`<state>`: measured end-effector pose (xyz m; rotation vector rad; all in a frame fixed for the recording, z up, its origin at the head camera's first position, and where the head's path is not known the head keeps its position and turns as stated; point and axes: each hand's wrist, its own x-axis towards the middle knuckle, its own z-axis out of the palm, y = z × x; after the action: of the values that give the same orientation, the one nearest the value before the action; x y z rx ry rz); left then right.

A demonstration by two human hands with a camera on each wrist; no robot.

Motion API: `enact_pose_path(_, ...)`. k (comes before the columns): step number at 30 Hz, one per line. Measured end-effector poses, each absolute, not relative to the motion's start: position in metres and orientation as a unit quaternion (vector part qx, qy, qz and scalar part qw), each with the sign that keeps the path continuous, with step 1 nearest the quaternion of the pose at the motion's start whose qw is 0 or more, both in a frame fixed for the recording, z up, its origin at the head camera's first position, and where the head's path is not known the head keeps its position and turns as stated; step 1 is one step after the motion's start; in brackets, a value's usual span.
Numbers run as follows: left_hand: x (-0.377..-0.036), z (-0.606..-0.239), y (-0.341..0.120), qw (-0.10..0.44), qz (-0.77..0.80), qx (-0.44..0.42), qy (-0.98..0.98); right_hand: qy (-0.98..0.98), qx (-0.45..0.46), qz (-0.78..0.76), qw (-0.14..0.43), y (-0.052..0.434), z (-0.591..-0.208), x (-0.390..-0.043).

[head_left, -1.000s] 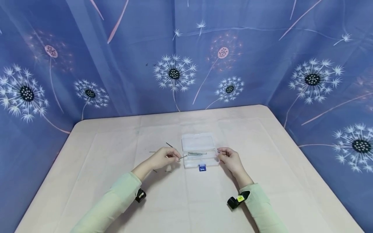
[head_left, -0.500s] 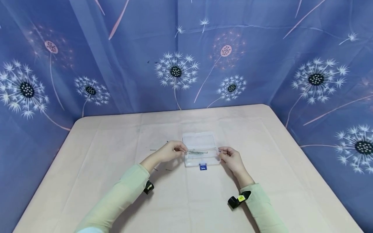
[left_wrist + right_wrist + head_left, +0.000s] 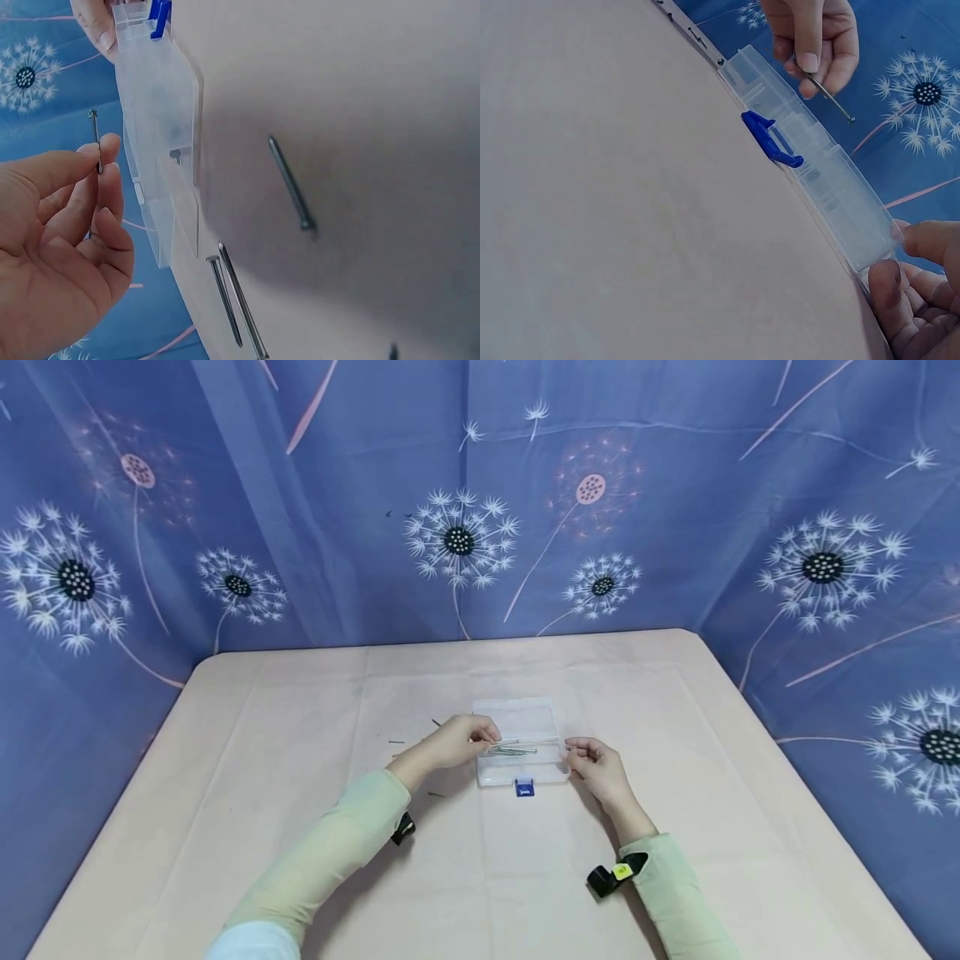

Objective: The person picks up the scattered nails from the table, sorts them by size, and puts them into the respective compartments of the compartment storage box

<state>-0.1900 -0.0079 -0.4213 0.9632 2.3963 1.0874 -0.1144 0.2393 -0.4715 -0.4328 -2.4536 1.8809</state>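
Observation:
My left hand pinches a nail between thumb and fingertips, over the left part of a clear plastic box. In the right wrist view the head end of this nail sticks out past the fingers. The box lies on the table with its lid swung back and a blue latch at the front. Several nails lie in the box's rear compartment. My right hand grips the box's right end, thumb and fingers at its corner.
Loose nails lie on the table left of the box, among them a single nail and two side by side, the shorter nail on the outside. A blue dandelion-print curtain stands round the table.
My left hand has moved right with the nail, from beside the box to over its rear compartment. The right hand has stayed at the box's right end.

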Motion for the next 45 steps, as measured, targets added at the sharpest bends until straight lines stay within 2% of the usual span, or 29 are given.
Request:
enact_pose_path(16,-0.187,-0.423,0.01,0.166,0.344,0.342,0.859,-0.779,-0.142,0.61,0.008,0.238,-0.47,-0.115)
enact_pose_path(29,-0.184,-0.42,-0.016,0.133,0.326,0.347,0.869,-0.783,-0.137,0.606,-0.002,0.238,-0.47,-0.116)
enact_pose_path(36,-0.178,-0.412,-0.035,0.11,0.292,0.307,0.899,-0.787,-0.139,0.601,-0.004,0.239,-0.469,-0.114)
enact_pose_path(45,-0.17,-0.415,-0.057,0.101,0.29,0.303,0.902,-0.793,-0.139,0.593,-0.006,0.239,-0.47,-0.116)
